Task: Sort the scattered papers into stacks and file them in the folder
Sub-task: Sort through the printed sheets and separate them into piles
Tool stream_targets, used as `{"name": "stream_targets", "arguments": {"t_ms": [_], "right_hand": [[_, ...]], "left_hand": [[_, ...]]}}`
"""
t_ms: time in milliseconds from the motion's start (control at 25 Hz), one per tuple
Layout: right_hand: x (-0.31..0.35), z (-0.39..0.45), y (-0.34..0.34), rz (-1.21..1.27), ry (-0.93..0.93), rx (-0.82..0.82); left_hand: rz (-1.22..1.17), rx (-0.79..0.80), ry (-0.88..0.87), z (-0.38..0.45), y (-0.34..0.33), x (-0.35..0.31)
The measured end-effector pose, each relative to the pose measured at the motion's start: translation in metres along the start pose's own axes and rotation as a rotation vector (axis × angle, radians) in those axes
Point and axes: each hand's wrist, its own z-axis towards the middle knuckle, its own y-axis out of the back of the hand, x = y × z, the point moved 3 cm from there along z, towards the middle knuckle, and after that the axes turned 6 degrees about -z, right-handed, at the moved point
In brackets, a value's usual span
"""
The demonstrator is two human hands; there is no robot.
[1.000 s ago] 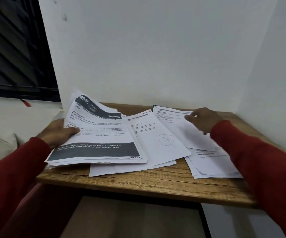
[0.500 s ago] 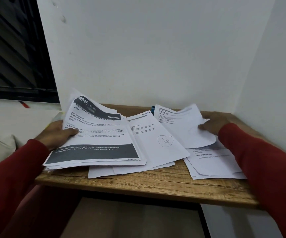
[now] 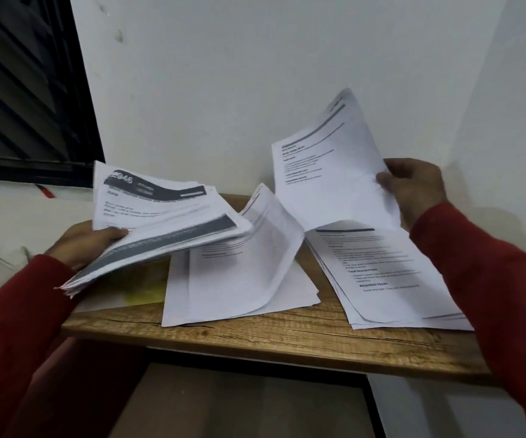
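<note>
right hand (image 3: 413, 188) holds up a creased printed sheet (image 3: 328, 172).

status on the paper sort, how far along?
Early to mid. Done: two rough piles lie on the table, a middle pile and a right pile. In hand: the left hand grips a thick stack, and the right hand holds up a single sheet. Left: squaring the piles and filing; something yellow under the stack may be the folder.
</note>
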Motion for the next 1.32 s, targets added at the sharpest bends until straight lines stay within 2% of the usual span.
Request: {"name": "stream_targets", "arguments": {"t_ms": [80, 160, 240, 280, 400, 520, 600, 680, 800, 880, 960, 1040, 1120, 1200, 1320], "right_hand": [[-0.003, 0.000, -0.003, -0.021, -0.002, -0.034], [0.002, 0.007, 0.006, 0.008, 0.015, -0.164], [0.010, 0.013, 0.018, -0.026, 0.032, -0.257], [0.011, 0.012, 0.019, -0.034, 0.030, -0.253], [0.007, -0.006, -0.003, 0.023, -0.032, -0.078], [-0.003, -0.027, -0.033, 0.044, -0.122, 0.132], [-0.004, -0.041, -0.046, 0.073, -0.166, 0.219], [-0.005, -0.054, -0.060, 0.050, -0.181, 0.306], [-0.006, -0.072, -0.079, -0.044, -0.142, 0.455], [-0.006, -0.079, -0.085, -0.166, -0.080, 0.534], [-0.002, -0.087, -0.088, -0.348, -0.010, 0.556], [0.003, -0.089, -0.088, -0.503, 0.151, 0.502], [0.008, -0.091, -0.086, -0.528, 0.287, 0.485], [0.009, -0.090, -0.083, -0.497, 0.287, 0.533], [0.004, -0.078, -0.078, -0.291, 0.110, 0.555]], "left_hand": [[-0.034, -0.052, 0.013, 0.000, 0.009, -0.001], [-0.001, -0.060, 0.004, -0.001, 0.014, -0.004], [0.083, -0.001, -0.032, -0.001, 0.013, -0.004], [0.139, 0.040, -0.046, -0.002, 0.011, -0.003], [0.190, 0.103, -0.047, 0.000, 0.004, 0.004], [0.111, 0.096, -0.033, -0.003, 0.001, 0.003], [0.034, 0.010, 0.003, -0.010, 0.013, -0.004], [0.001, -0.094, 0.018, 0.018, 0.044, 0.007], [-0.054, -0.119, -0.015, 0.124, 0.098, 0.089], [-0.103, -0.162, -0.011, 0.101, 0.097, 0.070], [-0.046, -0.162, -0.015, 0.020, 0.064, 0.006], [-0.040, -0.118, -0.026, 0.005, 0.042, -0.005], [0.005, -0.067, -0.056, 0.004, 0.025, -0.005], [0.012, 0.013, -0.082, 0.003, 0.006, -0.004], [-0.101, 0.119, -0.147, -0.007, -0.026, -0.018]]}}
